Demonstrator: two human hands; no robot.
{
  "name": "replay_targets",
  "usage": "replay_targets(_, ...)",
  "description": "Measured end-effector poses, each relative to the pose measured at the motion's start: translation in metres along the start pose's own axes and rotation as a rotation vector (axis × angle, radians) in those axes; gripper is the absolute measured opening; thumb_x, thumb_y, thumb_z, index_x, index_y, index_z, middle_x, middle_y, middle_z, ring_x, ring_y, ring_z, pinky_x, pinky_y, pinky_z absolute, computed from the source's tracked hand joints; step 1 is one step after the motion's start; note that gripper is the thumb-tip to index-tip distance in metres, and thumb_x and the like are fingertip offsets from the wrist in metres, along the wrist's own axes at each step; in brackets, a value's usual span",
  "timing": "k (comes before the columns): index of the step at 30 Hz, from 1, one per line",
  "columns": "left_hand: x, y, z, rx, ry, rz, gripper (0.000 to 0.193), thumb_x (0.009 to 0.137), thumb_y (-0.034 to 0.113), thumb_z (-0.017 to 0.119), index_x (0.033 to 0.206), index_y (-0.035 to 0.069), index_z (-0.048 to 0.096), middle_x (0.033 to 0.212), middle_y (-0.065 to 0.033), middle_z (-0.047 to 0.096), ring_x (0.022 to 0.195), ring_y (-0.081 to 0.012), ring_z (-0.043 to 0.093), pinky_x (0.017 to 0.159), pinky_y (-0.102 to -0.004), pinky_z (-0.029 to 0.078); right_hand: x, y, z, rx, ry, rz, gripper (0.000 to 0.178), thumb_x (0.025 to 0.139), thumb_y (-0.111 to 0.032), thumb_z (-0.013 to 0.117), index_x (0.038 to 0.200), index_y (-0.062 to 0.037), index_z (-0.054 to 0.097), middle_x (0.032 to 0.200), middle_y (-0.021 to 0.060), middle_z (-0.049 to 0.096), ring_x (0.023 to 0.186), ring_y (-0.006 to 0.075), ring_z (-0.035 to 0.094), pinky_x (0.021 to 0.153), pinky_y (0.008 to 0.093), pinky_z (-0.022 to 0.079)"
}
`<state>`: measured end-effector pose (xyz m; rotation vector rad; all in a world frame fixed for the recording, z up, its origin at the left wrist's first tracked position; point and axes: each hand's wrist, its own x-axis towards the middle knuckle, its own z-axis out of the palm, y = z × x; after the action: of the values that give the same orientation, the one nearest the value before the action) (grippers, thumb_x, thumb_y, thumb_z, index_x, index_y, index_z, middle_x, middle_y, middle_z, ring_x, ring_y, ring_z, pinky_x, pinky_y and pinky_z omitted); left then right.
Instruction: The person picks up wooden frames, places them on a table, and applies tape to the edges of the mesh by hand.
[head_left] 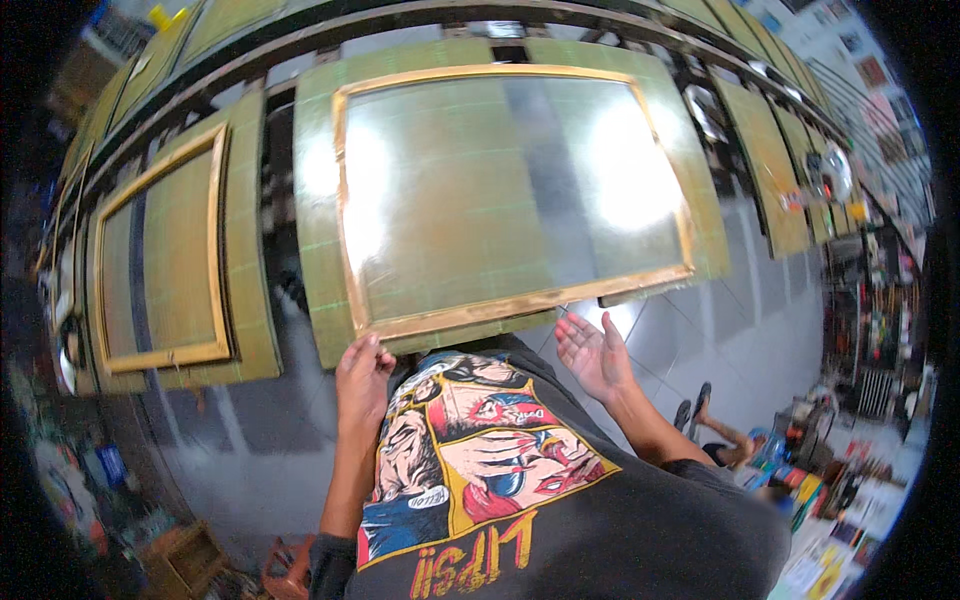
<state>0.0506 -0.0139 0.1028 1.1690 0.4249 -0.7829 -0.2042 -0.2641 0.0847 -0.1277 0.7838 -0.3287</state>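
Note:
A large screen in a light wooden frame point(520, 303), with translucent mesh that shines under the lights, lies tilted over a green board point(318, 240). At its near left corner, the fingers of my left hand point(363, 368) are curled closed on the wood. My right hand point(597, 362) is just short of the frame's near edge, palm upturned and fingers spread, with nothing in it. A grey-blue band point(560, 190) shows through the mesh.
To the left, a smaller wooden-framed screen point(219, 250) rests on another green board point(250, 300). A dark rail point(440, 30) runs along the far side. More boards point(765, 165) stand at right. Another person's legs point(730, 435) show at lower right, near stacked goods. A reddish stool point(288, 570) sits lower left.

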Motion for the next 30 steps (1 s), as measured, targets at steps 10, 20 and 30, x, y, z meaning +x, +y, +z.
replay_targets(10, -0.011, 0.017, 0.007, 0.093, -0.073, -0.031, 0.005, 0.092, 0.011, 0.059, 0.093, 0.008, 0.056, 0.071, -0.0011, 0.055, 0.065, -0.0108, 0.056, 0.066, -0.0261, 0.051, 0.051, -0.081, -0.027, 0.226, 0.059, -0.63, 0.079, 0.085, -0.057, 0.059, 0.129, 0.0056, 0.038, 0.128, 0.0178, 0.048, 0.117, 0.0302, 0.051, 0.098, 0.0403, 0.044)
replay_targets(20, -0.023, 0.027, 0.011, 0.167, -0.072, 0.001, 0.008, 0.09, 0.01, 0.062, 0.086, 0.01, 0.055, 0.073, -0.001, 0.057, 0.065, -0.0109, 0.057, 0.067, -0.0266, 0.051, 0.061, -0.151, -0.024, 0.124, 0.072, -0.659, 0.032, 0.089, -0.033, 0.062, 0.107, -0.0076, 0.052, 0.109, 0.0077, 0.06, 0.106, 0.0239, 0.056, 0.092, 0.037, 0.046)
replay_targets(30, -0.033, 0.04, -0.01, 0.004, -0.186, -0.083, 0.006, 0.094, 0.014, 0.056, 0.093, 0.008, 0.055, 0.09, -0.0083, 0.066, 0.09, -0.0215, 0.066, 0.081, -0.0319, 0.055, 0.064, -0.162, -0.088, -0.416, 0.137, -0.773, 0.038, 0.095, -0.026, 0.053, 0.125, -0.0038, 0.048, 0.122, 0.0118, 0.052, 0.114, 0.024, 0.049, 0.1, 0.0361, 0.04)
